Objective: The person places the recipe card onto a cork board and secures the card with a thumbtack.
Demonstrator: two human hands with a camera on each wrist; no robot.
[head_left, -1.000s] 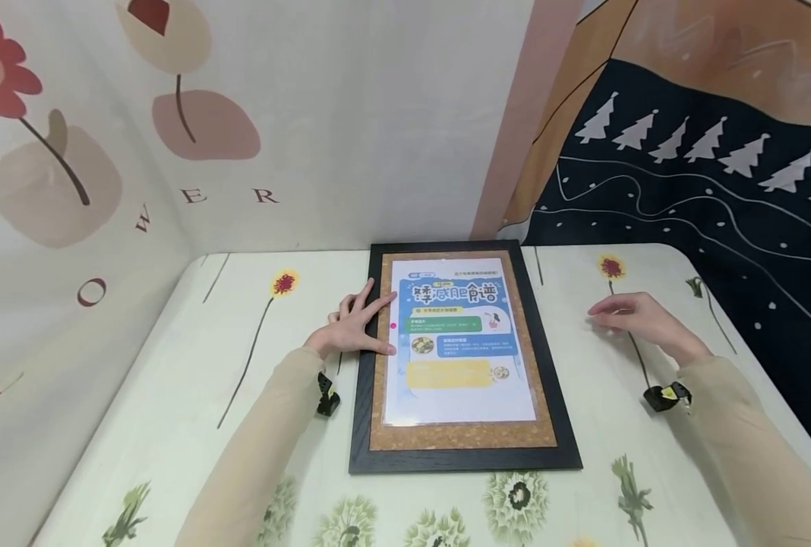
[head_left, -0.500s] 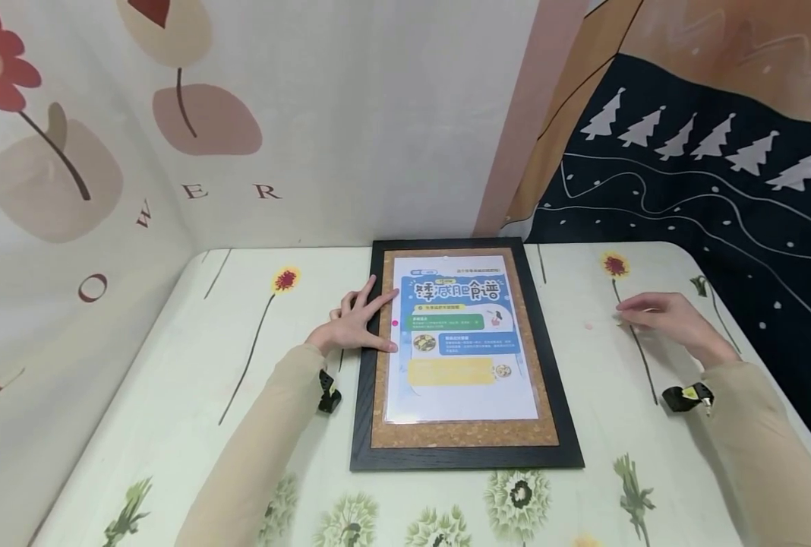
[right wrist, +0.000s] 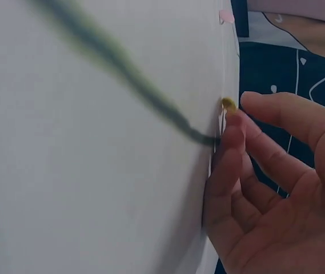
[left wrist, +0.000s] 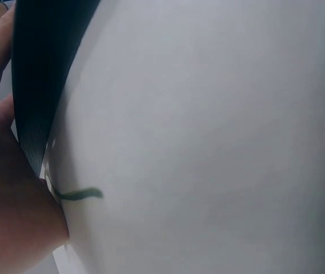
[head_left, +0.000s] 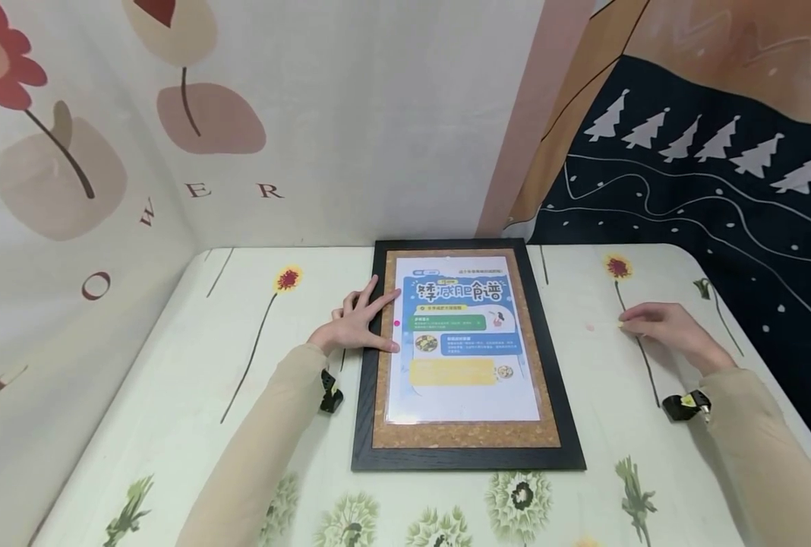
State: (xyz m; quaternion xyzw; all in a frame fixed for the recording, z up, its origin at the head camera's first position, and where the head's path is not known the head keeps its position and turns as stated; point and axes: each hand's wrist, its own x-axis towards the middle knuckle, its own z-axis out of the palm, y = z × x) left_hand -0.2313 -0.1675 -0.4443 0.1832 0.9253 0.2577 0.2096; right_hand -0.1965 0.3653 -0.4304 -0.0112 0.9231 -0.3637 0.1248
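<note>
In the head view my left hand [head_left: 353, 323] spreads over the left side of a black-framed cork board [head_left: 465, 436], thumb and fingers straddling the frame. A printed poster [head_left: 462, 403] in blue, green and yellow lies on the cork, a small pink pin [head_left: 396, 324] at its left edge. My right hand [head_left: 675, 330] reaches down to the table right of the board. A small yellow push pin [right wrist: 229, 104] sits at its fingertips in the right wrist view. The index finger seems to touch it, while the thumb stands a little apart.
Another small pink pin [right wrist: 226, 16] rests on the table beyond the right hand. The flower-print tablecloth [head_left: 173, 425] spreads around the board. Behind stand a pale wall curtain [head_left: 351, 152] and a dark cloth with white trees [head_left: 686, 197]. Small black cameras are worn on both wrists.
My right hand has moved rightward, away from the pink pin on the table, and has then lowered slightly at the yellow pin. The left hand has stayed on the board.
</note>
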